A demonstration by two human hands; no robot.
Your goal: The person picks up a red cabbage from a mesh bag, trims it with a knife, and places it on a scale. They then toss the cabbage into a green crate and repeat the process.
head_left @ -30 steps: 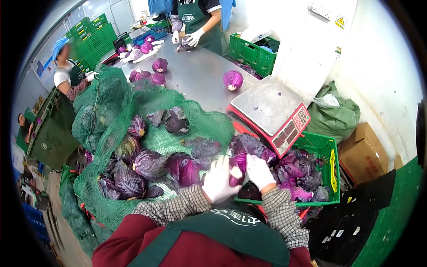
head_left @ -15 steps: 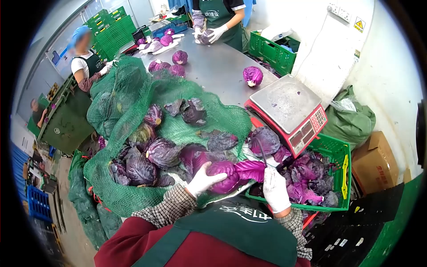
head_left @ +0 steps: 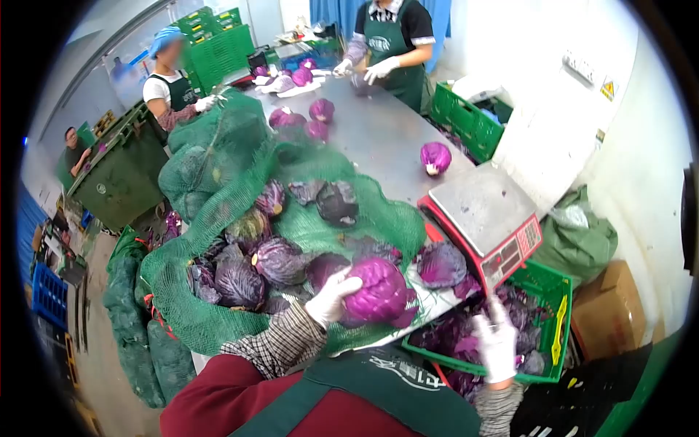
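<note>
My left hand (head_left: 333, 297) grips a bright purple red cabbage (head_left: 380, 290) from its left side, with fingers curled over it. A loose leaf edge hangs at the cabbage's lower right. Over the crate of leaves, my right hand (head_left: 496, 346) is partly closed and blurred. A thin, dark, knife-like tool (head_left: 488, 282) seems to rise from its fingers, though its handle is hidden. Both hands wear white gloves. Darker red cabbages (head_left: 280, 261) lie left of the held one on a green mesh bag (head_left: 389, 211). Another cabbage (head_left: 441, 264) sits to its right.
A red scale (head_left: 484, 211) stands on the metal table (head_left: 378, 138) at right. Below it, a green crate (head_left: 566, 306) holds trimmed leaves. Filled mesh sacks (head_left: 211, 160) stand at left. Two co-workers stand across and left of the table; another person is by a green bin (head_left: 116, 193).
My right hand has moved right, away from the cabbage and over the crate. The leaf it was pulling no longer stretches from the cabbage. My left hand keeps its hold. The view has shifted.
</note>
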